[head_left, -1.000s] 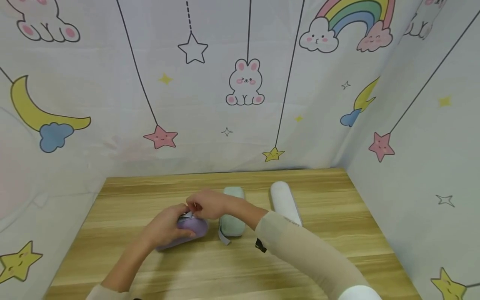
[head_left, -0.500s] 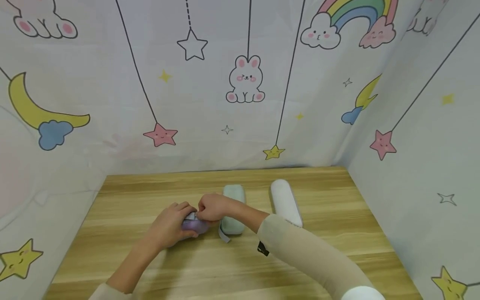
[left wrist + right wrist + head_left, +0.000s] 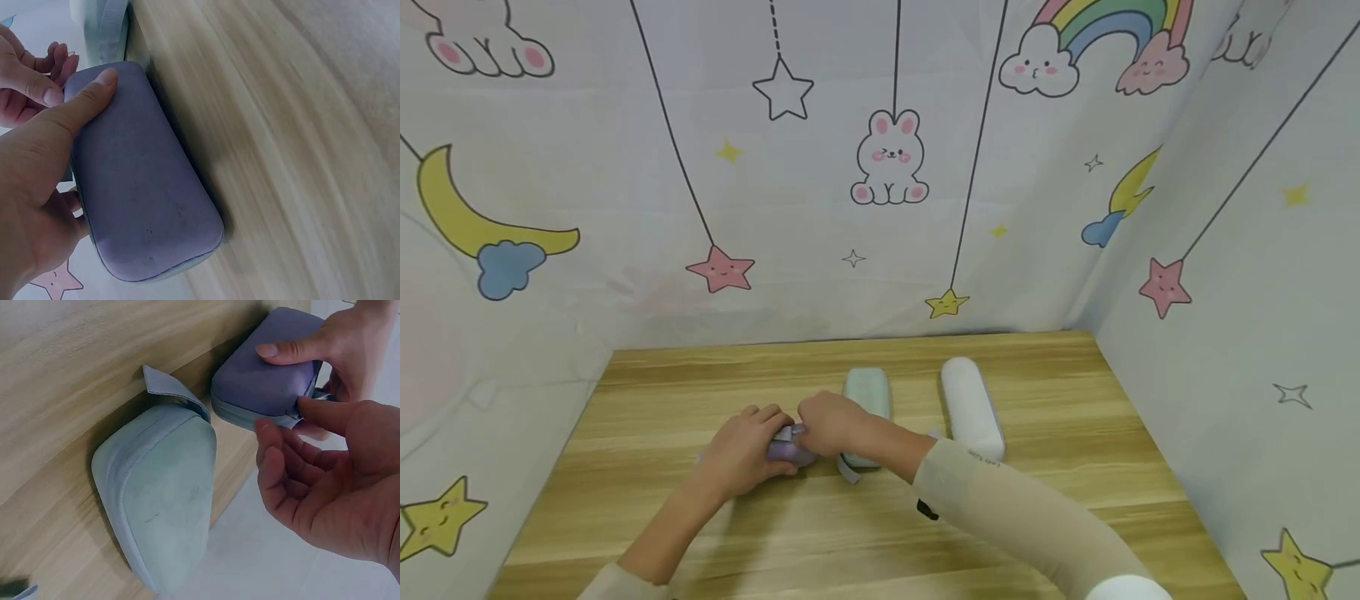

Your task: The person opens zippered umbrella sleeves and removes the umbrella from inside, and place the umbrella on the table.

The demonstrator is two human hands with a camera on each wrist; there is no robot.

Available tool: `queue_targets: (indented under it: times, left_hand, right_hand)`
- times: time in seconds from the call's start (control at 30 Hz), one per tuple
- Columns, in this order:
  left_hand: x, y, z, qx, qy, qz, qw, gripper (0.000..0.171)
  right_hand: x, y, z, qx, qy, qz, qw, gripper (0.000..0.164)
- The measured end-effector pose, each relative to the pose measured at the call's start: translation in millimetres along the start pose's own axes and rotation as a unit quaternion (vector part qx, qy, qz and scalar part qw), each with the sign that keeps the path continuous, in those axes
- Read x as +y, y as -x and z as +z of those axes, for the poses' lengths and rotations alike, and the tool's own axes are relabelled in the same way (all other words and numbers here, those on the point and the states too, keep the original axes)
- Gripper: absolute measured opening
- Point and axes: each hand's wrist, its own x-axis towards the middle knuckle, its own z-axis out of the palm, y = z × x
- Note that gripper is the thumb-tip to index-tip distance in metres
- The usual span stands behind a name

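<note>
A purple zip case (image 3: 144,169) is gripped on its side by my left hand (image 3: 741,450), thumb (image 3: 94,94) laid along one broad face and fingers behind it. At the far end of that case, my right hand (image 3: 832,423) pinches at the zipper seam between thumb and forefinger, as the right wrist view shows; the zip pull is hidden by the fingertips. A light grey band (image 3: 234,415) runs round the case's edge. Just right of the case lies a pale green zip case (image 3: 169,494) with a grey fabric loop (image 3: 165,384) at its near end, partly behind my right hand.
Farther right on the wood-grain table (image 3: 1075,417) lies a long white case (image 3: 972,408). A small black item (image 3: 927,508) shows beside my right sleeve. A white curtain with printed stars and rabbits (image 3: 891,158) stands along the back and sides.
My right hand has moved to the right along the purple case's end. The left hand has followed slightly right with the case. The green and white cases stay where they were.
</note>
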Motion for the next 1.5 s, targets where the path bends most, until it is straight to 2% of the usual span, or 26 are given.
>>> queue_targets:
  times: [0.2, 0.33, 0.5, 0.63, 0.77, 0.9, 1.0, 1.13, 1.27, 1.43, 1.5]
  left_hand:
    - [-1.1, 0.7, -2.3, -0.013, -0.004, 0.001, 0.9999, 0.062]
    - [-2.0, 1.6, -1.7, -0.005, -0.008, 0.003, 1.0000, 0.064]
    - [-1.8, 2.3, -0.3, 0.006, 0.000, 0.003, 1.0000, 0.065]
    - [-1.1, 2.1, 0.7, 0.007, 0.017, -0.007, 0.9998, 0.060]
    - [-0.9, 1.7, 1.0, 0.005, 0.017, -0.016, 0.9997, 0.057]
    - [-0.8, 1.4, 0.8, -0.001, 0.010, -0.022, 0.9997, 0.058]
    - [-0.5, 1.2, 0.6, -0.005, 0.013, -0.025, 0.9996, 0.058]
    - [0.3, 0.6, 0.7, -0.006, 0.030, -0.036, 0.9989, 0.054]
    - [1.1, 0.4, 1.5, -0.007, 0.038, -0.046, 0.9982, 0.050]
    - [2.4, -0.7, 3.9, 0.002, 0.033, -0.039, 0.9987, 0.048]
    - [3.0, -1.2, 4.5, 0.010, 0.032, -0.033, 0.9989, 0.048]
  right_hand:
    - [-2, 6, 11, 0.040, 0.047, -0.037, 0.997, 0.013]
    - [-1, 6, 16, 0.065, 0.061, -0.061, 0.994, 0.010]
    - [3, 4, 19, 0.072, 0.069, -0.096, 0.990, 0.012]
    - [8, 2, 21, 0.064, 0.067, -0.100, 0.991, 0.008]
    - [8, 2, 23, 0.063, 0.102, -0.085, 0.989, 0.010]
    - [4, 2, 26, 0.057, 0.191, -0.064, 0.978, 0.027]
    - [0, 2, 29, 0.055, 0.252, -0.055, 0.965, 0.037]
    - [-2, 2, 31, 0.062, 0.296, -0.056, 0.951, 0.033]
    - [-2, 3, 33, 0.068, 0.327, -0.067, 0.940, 0.028]
    - [-6, 7, 38, 0.092, 0.319, -0.071, 0.941, 0.022]
    - [-8, 9, 41, 0.106, 0.329, -0.073, 0.935, 0.021]
